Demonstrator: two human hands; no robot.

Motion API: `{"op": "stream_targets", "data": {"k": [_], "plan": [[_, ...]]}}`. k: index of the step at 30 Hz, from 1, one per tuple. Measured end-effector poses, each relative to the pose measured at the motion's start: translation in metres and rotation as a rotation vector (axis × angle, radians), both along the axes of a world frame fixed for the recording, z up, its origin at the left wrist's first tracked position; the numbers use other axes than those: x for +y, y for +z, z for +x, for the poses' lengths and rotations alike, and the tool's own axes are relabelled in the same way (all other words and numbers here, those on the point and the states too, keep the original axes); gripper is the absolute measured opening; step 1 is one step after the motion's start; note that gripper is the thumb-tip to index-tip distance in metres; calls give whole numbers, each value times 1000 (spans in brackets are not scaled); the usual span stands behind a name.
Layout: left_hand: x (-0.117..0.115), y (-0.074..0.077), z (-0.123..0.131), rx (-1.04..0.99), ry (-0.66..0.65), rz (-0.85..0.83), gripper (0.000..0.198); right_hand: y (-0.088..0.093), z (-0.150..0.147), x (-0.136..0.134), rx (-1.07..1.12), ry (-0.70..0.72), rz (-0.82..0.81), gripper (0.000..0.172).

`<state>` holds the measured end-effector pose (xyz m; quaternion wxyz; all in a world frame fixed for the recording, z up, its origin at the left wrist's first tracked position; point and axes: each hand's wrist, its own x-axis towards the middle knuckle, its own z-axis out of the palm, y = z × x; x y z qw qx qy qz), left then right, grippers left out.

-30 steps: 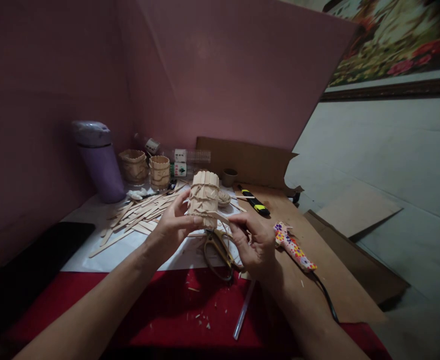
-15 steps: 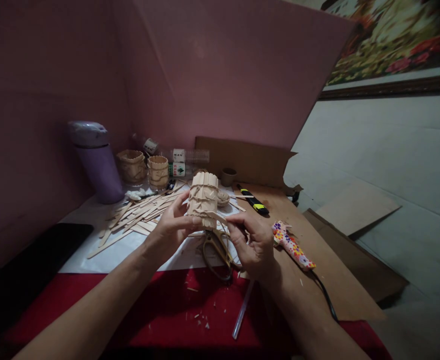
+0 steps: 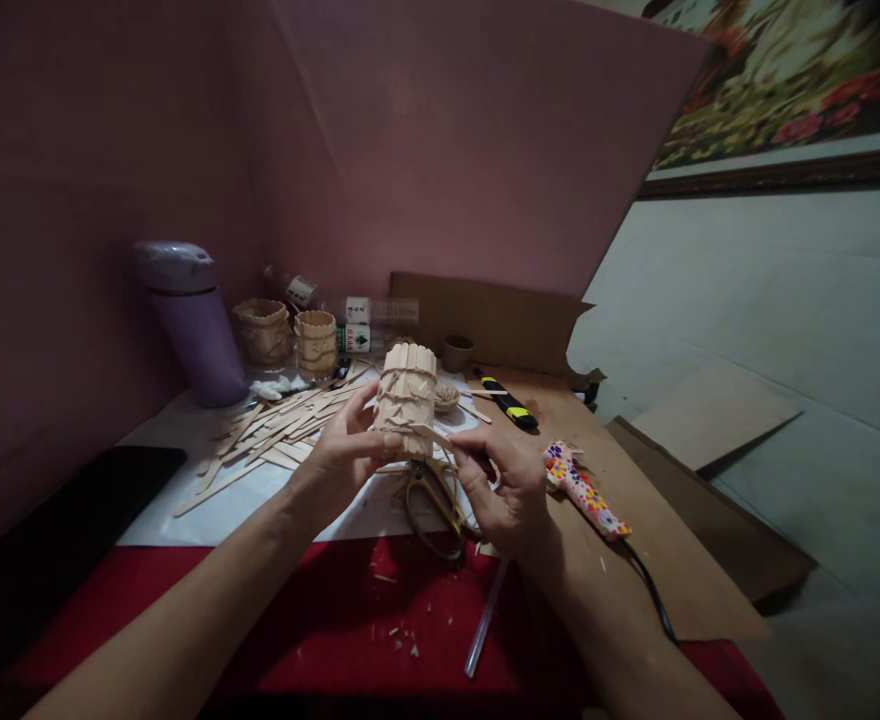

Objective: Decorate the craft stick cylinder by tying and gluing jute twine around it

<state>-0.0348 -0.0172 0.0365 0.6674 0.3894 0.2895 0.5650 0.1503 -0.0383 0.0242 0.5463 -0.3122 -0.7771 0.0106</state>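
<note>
My left hand (image 3: 350,440) is closed around the left side of a small round holder (image 3: 406,395) built of upright wooden craft sticks, with twine bands around it. Between the thumb and fingers of my right hand (image 3: 504,490) is a wooden craft stick (image 3: 432,434), its far end against the lower part of the holder. Below the holder lie scissors (image 3: 440,510) with large handles, partly hidden by my right hand. A ball of twine (image 3: 447,397) sits just behind. Loose craft sticks (image 3: 282,425) are heaped to the left on white paper (image 3: 162,500).
A purple bottle (image 3: 196,340) and two finished-looking stick holders (image 3: 315,345) stand at the back left. On the cardboard (image 3: 657,560) at right lie a yellow-black utility knife (image 3: 509,400) and a flowered glue gun (image 3: 586,490) with a cord. A clear glue stick (image 3: 486,620) lies in front.
</note>
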Motion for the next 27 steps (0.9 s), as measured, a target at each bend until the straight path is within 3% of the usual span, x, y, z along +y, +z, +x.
{"op": "stream_targets", "data": {"k": [12, 21, 24, 27], "plan": [[1, 0, -1, -29, -73, 36, 64, 1, 0, -2, 36, -7, -31, 13], [0, -1, -1, -20, -67, 13, 70, -1, 0, -1, -3, 28, -80, 14], [0, 0, -1, -23, -80, 11, 71, -3, 2, 0, 77, 28, -101, 12], [2, -1, -3, -48, -91, 12, 74, -8, 6, 9, 264, -90, -149, 12]]}}
